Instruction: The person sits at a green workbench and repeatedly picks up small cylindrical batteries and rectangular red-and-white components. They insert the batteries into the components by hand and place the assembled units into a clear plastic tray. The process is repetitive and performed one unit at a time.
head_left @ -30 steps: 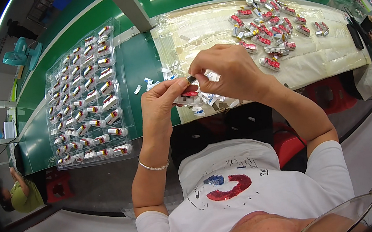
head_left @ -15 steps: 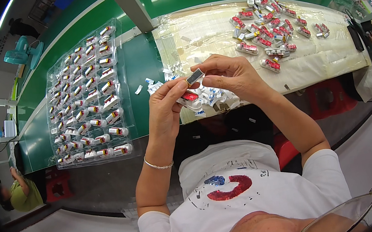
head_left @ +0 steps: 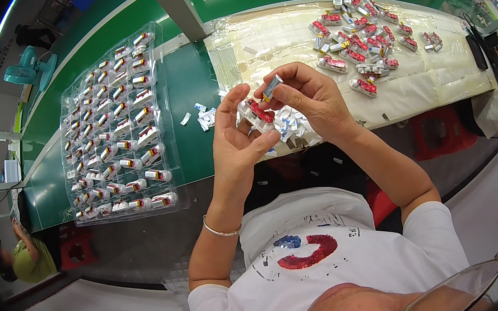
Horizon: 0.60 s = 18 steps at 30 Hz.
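My left hand (head_left: pixel 235 133) curls its thumb and fingers around a small red and white plastic shell (head_left: pixel 261 112). In a pinch between thumb and fingertips, my right hand (head_left: pixel 312 98) grips a small flat silver block with a yellow end (head_left: pixel 272 87), which looks like a pouch battery. The block is tilted just above the shell; whether a wire joins them I cannot make out. Beneath and beside my hands lie scattered white and blue paper strips (head_left: pixel 206 118). A heap of similar red and white shells (head_left: pixel 366 39) rests farther right, many with silver blocks.
At the left, a clear plastic tray (head_left: pixel 165 103) holds rows of similar pieces on the green table (head_left: pixel 185 79). Cardboard under clear tape (head_left: pixel 271 39) covers the right part. A metal post (head_left: pixel 176 8) rises at the back. Another person (head_left: pixel 31 256) is at the far left.
The silver block has passed from my left fingertips to my right hand's pinch and is turned more upright. My left hand has opened somewhat and rotated, bringing the red shell into fuller view.
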{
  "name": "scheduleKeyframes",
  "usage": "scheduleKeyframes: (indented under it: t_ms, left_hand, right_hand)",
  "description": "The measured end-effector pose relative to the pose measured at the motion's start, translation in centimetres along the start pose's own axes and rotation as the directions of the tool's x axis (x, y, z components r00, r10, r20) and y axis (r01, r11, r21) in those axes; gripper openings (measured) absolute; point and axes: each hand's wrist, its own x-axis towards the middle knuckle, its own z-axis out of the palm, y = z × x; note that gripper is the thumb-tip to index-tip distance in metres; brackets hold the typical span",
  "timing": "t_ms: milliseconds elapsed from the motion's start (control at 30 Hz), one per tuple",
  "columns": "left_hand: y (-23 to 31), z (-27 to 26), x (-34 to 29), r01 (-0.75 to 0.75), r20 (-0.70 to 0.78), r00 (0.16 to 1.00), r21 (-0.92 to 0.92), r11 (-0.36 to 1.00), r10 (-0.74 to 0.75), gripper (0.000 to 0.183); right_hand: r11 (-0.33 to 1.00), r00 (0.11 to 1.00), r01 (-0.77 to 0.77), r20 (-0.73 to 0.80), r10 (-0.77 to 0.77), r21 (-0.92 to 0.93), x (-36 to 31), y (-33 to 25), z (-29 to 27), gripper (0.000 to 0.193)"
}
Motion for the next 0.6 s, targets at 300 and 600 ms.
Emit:
scheduleKeyframes:
  t_ms: [300, 600]
  left_hand:
    - [-0.2, -0.3, -0.2, -0.077, -0.129, 0.988, 0.041, 0.996, 0.081, 0.040]
    - [-0.8, -0.9, -0.4, -0.145, -0.129, 0.979, 0.093, 0.985, 0.156, 0.037]
  right_hand:
    - [0.992, 1.000, 0.009, -0.012, -0.011, -0.126, -0.3, -0.6, 0.4, 0.029]
    - [0.875, 0.985, 0.174, 0.089, -0.150, -0.452, -0.6, -2.1, 0.6, 0.026]
